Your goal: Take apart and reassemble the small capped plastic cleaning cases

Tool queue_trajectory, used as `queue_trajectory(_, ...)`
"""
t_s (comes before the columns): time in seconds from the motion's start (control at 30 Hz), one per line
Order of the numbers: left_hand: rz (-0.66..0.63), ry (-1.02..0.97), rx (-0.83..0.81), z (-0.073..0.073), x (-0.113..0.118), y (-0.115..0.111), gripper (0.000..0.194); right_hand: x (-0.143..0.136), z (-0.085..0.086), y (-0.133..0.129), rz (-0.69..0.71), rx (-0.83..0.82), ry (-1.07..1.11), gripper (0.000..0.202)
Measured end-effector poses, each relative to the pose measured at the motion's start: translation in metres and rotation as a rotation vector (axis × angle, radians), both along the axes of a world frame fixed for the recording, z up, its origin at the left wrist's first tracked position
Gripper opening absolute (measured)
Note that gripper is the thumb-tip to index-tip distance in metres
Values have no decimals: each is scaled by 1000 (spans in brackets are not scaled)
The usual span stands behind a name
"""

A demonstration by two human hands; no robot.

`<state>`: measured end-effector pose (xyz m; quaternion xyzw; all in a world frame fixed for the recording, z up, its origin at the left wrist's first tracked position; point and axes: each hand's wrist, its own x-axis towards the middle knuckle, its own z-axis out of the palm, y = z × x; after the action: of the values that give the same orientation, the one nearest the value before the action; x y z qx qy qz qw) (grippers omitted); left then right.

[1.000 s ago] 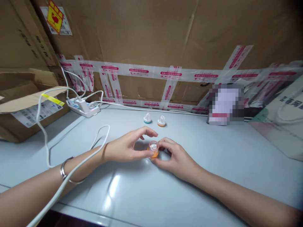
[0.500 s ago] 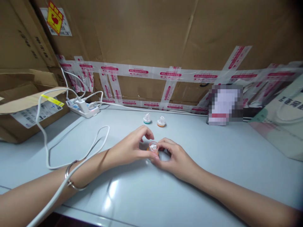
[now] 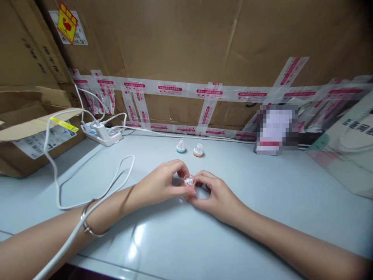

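Note:
Between my hands, on the pale table, stands a small clear cup [image 3: 189, 181] with a pinkish-orange tint, white bits inside and an orange part low down. My left hand [image 3: 169, 179] closes on its upper part with thumb and forefinger, the thumb crossing the near side. On the other side my right hand [image 3: 214, 194] pinches the cup lower down; its fingertips are partly hidden. Behind them sit two small pieces with white swirled tops, one on a teal base [image 3: 181, 146] and one on an orange base [image 3: 198, 150].
A white cable [image 3: 60, 186] loops over the table and across my left forearm. A power strip [image 3: 109, 138] and an open carton [image 3: 37, 132] are at left. A large taped cardboard box [image 3: 180, 46] stands behind, with a blurred-out phone-like object [image 3: 274, 130] and a bag [image 3: 349, 144] at right.
My left forefinger has come down from above onto the cup's rim. My right hand has stayed almost still around the cup, and the two swirled pieces have not moved.

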<state>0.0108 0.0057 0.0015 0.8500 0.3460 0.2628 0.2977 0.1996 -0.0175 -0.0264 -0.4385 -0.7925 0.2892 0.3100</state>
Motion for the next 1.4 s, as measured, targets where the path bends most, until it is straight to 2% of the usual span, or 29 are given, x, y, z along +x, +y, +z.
queue_trajectory(0.1, -119, 21, -15, 4, -2, 0, 18, 0, 0, -1, 3, 15, 0, 17)
queue_trajectory(0.2, -224, 45, -16, 9, -8, 2, 29, 0, -1, -1, -4, 39, -2, 14)
queue_trajectory(0.27, -169, 39, -31, 9, -9, 2, 38, 0, -2, 0, -11, 40, -1, 14)
queue_trajectory(0.37, -75, 46, -42, 5, -8, 2, 33, 0, -3, 0, -4, 21, -6, 18)
queue_trajectory(0.5, -119, 93, -102, 0, -5, 3, 25, 0, 0, 0, -18, 22, -22, 19)
queue_trajectory(0.63, -127, 64, -139, -1, -5, 4, 26, -1, 1, -1, -54, 25, -3, 19)
queue_trajectory(0.77, -133, -78, -239, 0, -5, 5, 24, 1, 2, -2, -55, -126, 164, 24)
queue_trajectory(0.87, -124, -222, -303, 1, -4, 5, 23, 3, 5, -2, -14, -331, 420, 30)
queue_trajectory(1.0, -88, -370, -366, 6, 0, 2, 24, 3, 11, -2, -40, -545, 707, 35)
queue_trajectory(1.17, -66, -405, -400, 14, 4, -5, 28, 0, 15, -6, -70, -624, 833, 39)
queue_trajectory(1.3, -71, -322, -309, 14, 3, -6, 18, -1, 16, -11, -37, -664, 868, 37)
queue_trajectory(1.4, -72, -322, -308, 13, 2, -5, 15, -2, 18, -14, -32, -717, 900, 35)
